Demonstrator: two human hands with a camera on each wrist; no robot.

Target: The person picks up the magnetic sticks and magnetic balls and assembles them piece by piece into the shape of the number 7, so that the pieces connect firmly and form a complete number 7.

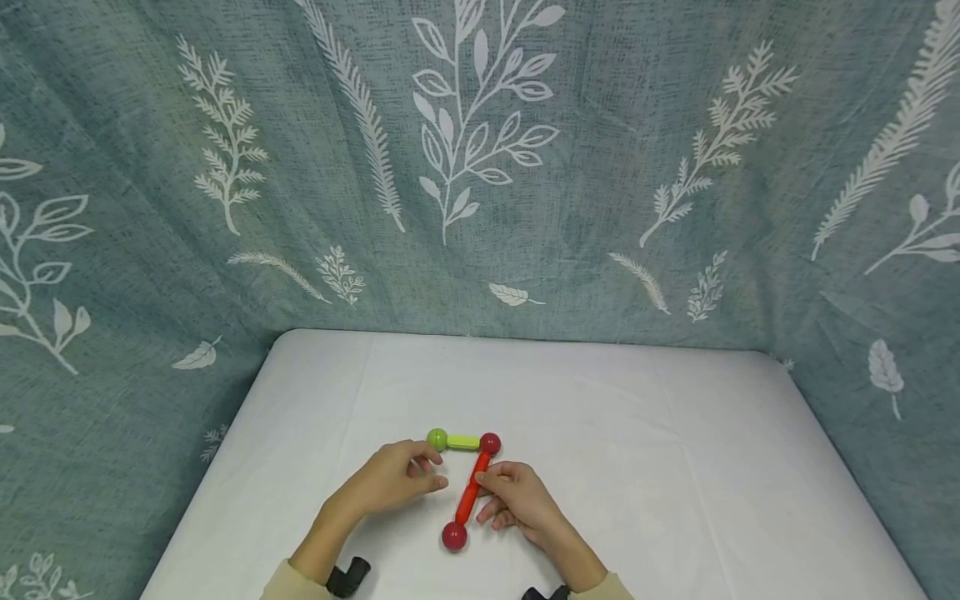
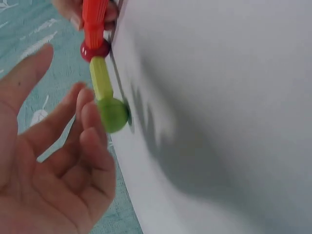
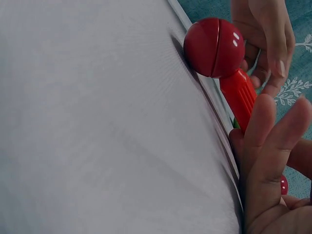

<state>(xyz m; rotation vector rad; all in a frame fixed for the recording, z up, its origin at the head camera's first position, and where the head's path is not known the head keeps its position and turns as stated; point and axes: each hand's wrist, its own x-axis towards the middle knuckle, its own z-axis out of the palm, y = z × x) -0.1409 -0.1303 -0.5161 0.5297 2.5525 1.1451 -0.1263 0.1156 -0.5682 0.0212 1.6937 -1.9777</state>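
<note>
A joined toy piece stands out on the white table: a long red rod (image 1: 467,498) with a dark red ball (image 1: 454,536) at its near end and another dark red ball (image 1: 490,443) at its far end. From that far ball a short yellow-green rod (image 1: 462,442) runs left to a green ball (image 1: 437,439). My right hand (image 1: 525,504) pinches the red rod near its middle between thumb and fingers. Beside the green ball is my left hand (image 1: 393,477), fingers loosely bent and thumb apart, holding nothing; in the left wrist view its fingertips (image 2: 92,112) overlap the ball's edge.
The white-covered table (image 1: 637,433) reaches back to a green leaf-patterned curtain (image 1: 585,192), which also hangs at both sides. Black wrist-camera mounts show below the left wrist (image 1: 348,577) and the right wrist (image 1: 546,593).
</note>
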